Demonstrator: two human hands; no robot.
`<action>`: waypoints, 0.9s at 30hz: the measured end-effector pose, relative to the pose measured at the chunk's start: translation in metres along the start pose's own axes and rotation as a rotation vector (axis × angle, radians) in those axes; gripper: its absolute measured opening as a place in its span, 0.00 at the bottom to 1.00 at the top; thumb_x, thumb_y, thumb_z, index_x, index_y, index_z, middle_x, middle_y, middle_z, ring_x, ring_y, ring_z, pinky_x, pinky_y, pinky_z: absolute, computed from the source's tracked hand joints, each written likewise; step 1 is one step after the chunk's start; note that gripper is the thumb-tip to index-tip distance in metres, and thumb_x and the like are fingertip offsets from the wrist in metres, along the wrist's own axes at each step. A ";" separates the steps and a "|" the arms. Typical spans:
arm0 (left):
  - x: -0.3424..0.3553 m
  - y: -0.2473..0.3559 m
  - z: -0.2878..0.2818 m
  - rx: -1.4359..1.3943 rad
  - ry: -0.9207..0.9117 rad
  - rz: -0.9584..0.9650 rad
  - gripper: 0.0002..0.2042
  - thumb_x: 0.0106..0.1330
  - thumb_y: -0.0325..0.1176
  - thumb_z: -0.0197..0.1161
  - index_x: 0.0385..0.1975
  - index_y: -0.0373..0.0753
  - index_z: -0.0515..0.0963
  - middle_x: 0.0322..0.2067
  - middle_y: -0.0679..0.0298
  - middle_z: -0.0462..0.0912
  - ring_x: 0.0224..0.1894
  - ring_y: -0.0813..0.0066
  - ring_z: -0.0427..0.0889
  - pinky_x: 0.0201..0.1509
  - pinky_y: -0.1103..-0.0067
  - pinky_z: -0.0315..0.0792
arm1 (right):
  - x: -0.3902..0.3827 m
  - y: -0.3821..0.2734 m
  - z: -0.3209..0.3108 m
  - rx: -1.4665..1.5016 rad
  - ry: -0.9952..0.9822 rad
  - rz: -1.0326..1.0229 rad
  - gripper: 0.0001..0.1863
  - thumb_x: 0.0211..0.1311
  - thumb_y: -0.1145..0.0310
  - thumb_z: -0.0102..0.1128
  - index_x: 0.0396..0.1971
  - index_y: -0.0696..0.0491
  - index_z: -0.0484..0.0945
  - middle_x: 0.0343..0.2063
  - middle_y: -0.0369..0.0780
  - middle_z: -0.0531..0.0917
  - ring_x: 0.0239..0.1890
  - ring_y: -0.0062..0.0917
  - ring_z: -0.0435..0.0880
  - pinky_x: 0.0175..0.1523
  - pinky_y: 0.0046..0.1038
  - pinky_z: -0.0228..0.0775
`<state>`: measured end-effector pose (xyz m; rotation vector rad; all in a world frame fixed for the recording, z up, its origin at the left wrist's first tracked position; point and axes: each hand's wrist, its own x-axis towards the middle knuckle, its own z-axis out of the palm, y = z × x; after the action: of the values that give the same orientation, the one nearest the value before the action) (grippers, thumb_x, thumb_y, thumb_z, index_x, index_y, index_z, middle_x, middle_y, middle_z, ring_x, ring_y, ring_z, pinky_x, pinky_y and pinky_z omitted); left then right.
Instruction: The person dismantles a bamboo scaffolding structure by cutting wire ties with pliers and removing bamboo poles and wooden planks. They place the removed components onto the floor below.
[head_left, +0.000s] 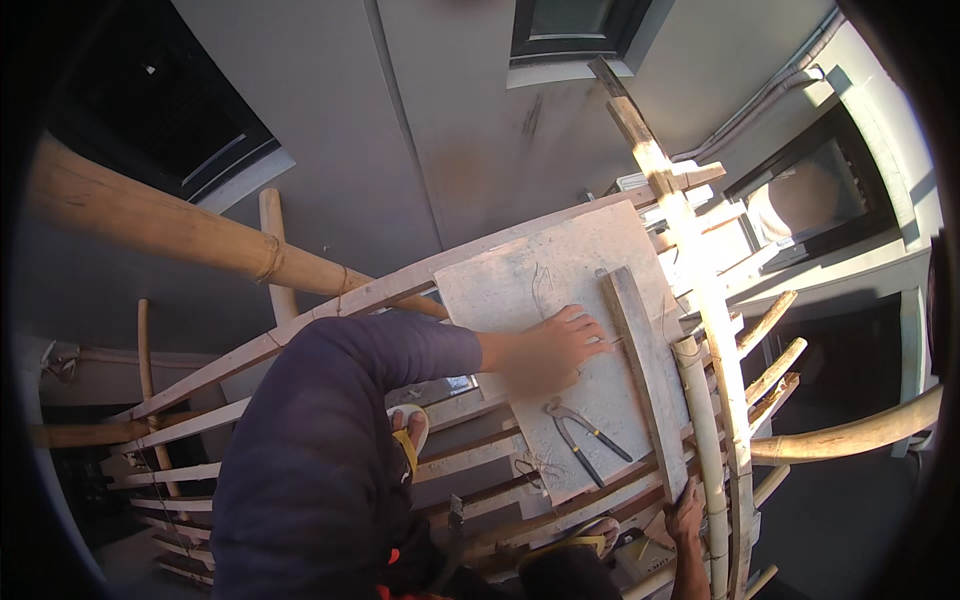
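My left hand (556,347) is over a dusty plywood board (480,290), fingers stretched toward a grey wooden batten (640,370); nothing shows in its grasp. That batten lies lengthwise along the board's right part. At the batten's near end, my right hand (686,515) has its fingers wrapped round the wood. Pincers with dark handles (585,440) rest on the board, jaws toward my left hand and handles spread. Some thin bent wire (540,285) lies beyond my left hand, and more tangled wire (535,467) is at the board's near left edge.
Wooden slats (470,455) with open gaps run under the board. My feet, in yellow-strapped sandals (408,440), stand on them. A thick bamboo pole (190,235) crosses at left. Right of the batten are a bamboo pole (705,440) and a long sunlit timber (705,290). A grey wall (460,120) rises beyond.
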<state>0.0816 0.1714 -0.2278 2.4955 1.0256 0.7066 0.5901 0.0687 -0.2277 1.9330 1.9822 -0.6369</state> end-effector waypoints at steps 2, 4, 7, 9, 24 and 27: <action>0.017 0.003 -0.003 -0.006 0.005 0.013 0.34 0.49 0.32 0.64 0.60 0.38 0.64 0.57 0.50 0.66 0.63 0.56 0.62 0.68 0.59 0.53 | -0.012 -0.007 -0.023 -0.002 0.116 -0.036 0.46 0.44 0.73 0.71 0.63 0.67 0.56 0.55 0.62 0.70 0.55 0.56 0.73 0.58 0.43 0.68; 0.037 0.012 -0.002 0.004 0.069 0.061 0.35 0.52 0.37 0.66 0.62 0.39 0.62 0.59 0.49 0.63 0.65 0.55 0.59 0.69 0.58 0.52 | -0.026 -0.011 -0.043 0.076 0.123 0.046 0.45 0.44 0.73 0.72 0.63 0.67 0.57 0.55 0.61 0.71 0.57 0.53 0.72 0.59 0.42 0.66; 0.072 0.034 0.002 0.111 0.174 0.285 0.39 0.53 0.45 0.69 0.64 0.42 0.60 0.62 0.49 0.60 0.68 0.55 0.55 0.71 0.57 0.50 | -0.046 -0.031 -0.062 0.084 0.144 0.019 0.44 0.43 0.73 0.71 0.63 0.63 0.60 0.56 0.58 0.71 0.58 0.52 0.71 0.61 0.40 0.66; 0.086 0.052 0.005 0.185 0.118 0.358 0.41 0.50 0.46 0.71 0.65 0.44 0.59 0.63 0.50 0.59 0.70 0.55 0.53 0.73 0.58 0.48 | -0.055 -0.047 -0.072 0.128 0.085 0.064 0.43 0.43 0.72 0.69 0.63 0.61 0.62 0.55 0.57 0.72 0.56 0.51 0.73 0.60 0.39 0.68; 0.110 0.077 0.025 0.294 -0.570 0.182 0.37 0.40 0.35 0.75 0.56 0.42 0.69 0.41 0.57 0.77 0.45 0.58 0.76 0.49 0.67 0.70 | -0.083 -0.024 -0.010 0.111 0.151 -0.137 0.37 0.49 0.59 0.66 0.61 0.53 0.65 0.43 0.49 0.78 0.49 0.44 0.78 0.54 0.43 0.68; 0.099 0.069 0.032 0.279 -0.593 0.181 0.36 0.40 0.34 0.75 0.56 0.42 0.70 0.40 0.58 0.77 0.45 0.59 0.76 0.48 0.68 0.70 | -0.091 -0.003 0.006 0.358 0.365 0.049 0.34 0.55 0.53 0.64 0.59 0.54 0.68 0.44 0.51 0.77 0.53 0.44 0.75 0.59 0.44 0.63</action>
<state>0.1986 0.1920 -0.1892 2.7901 0.7168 -0.1597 0.5914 -0.0129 -0.1864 2.4531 2.1358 -0.7072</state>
